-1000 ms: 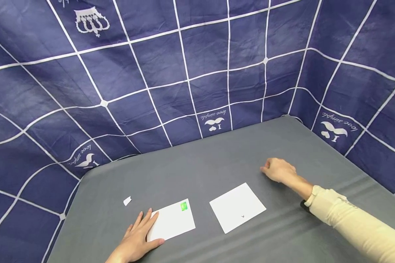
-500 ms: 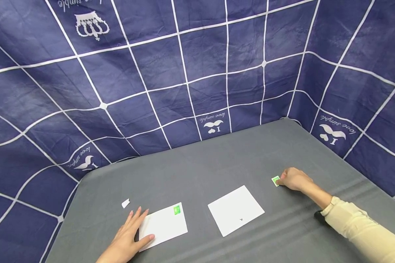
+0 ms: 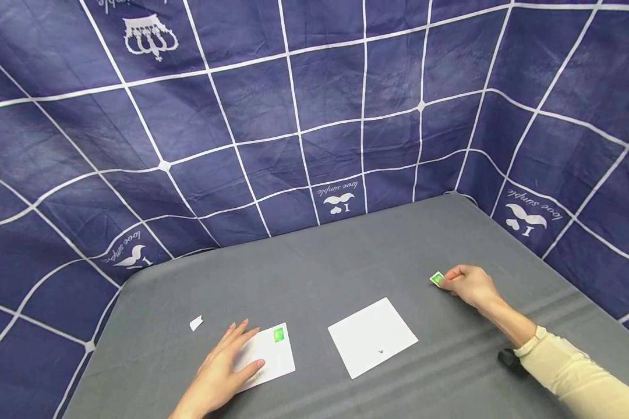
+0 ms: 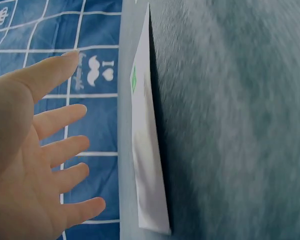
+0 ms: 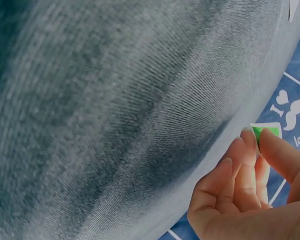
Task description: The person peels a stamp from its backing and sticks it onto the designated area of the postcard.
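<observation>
My right hand [image 3: 472,286] pinches a small green stamp [image 3: 437,278] with a white border between thumb and fingers, at the right of the table. In the right wrist view the green stamp [image 5: 266,133] sticks out past the thumb tip. Over the left part of a white envelope [image 3: 275,361] hovers my left hand [image 3: 219,368], fingers spread and loosely bent. Another green stamp [image 3: 278,334] sits in that envelope's far right corner. The left wrist view shows the palm apart from the envelope [image 4: 149,165], one edge of which is raised off the cloth.
A second white envelope [image 3: 369,334] with a small dark mark lies in the middle of the grey table [image 3: 304,273]. A torn white paper scrap [image 3: 195,323] lies at the left. Behind hangs a blue checked curtain [image 3: 251,105].
The right hand has moved right and now shows the green stamp, which it has tilted up. The left hand has lifted from the envelope, which lies slightly further left in view.
</observation>
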Demonstrator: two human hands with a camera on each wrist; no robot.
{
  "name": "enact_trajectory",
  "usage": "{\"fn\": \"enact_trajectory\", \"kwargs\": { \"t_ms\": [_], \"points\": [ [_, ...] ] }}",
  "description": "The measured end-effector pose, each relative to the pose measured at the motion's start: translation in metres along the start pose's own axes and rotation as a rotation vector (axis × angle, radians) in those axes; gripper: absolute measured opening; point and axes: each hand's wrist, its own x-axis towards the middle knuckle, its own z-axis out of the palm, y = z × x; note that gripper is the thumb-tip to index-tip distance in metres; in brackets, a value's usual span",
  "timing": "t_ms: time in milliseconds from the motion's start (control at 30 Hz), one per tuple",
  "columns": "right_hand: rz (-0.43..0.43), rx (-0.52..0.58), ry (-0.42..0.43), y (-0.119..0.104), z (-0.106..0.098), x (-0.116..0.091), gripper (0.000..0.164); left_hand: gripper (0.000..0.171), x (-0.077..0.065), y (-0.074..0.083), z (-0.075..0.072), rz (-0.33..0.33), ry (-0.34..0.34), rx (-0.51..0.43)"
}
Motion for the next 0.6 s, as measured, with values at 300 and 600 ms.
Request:
{"fn": "enact_trajectory", "kwargs": {
  "t_ms": [300, 600],
  "points": [
    [0.062, 0.075, -0.083, 0.004, -0.001, 0.003, 0.048, 0.046, 0.001, 0.009, 0.010, -0.030, -0.054, -0.032],
    [0.109, 0.102, -0.059, 0.011, 0.000, 0.015, 0.027, 0.046, -0.003, 0.012, 0.016, -0.025, -0.060, -0.047]
  ]
}}
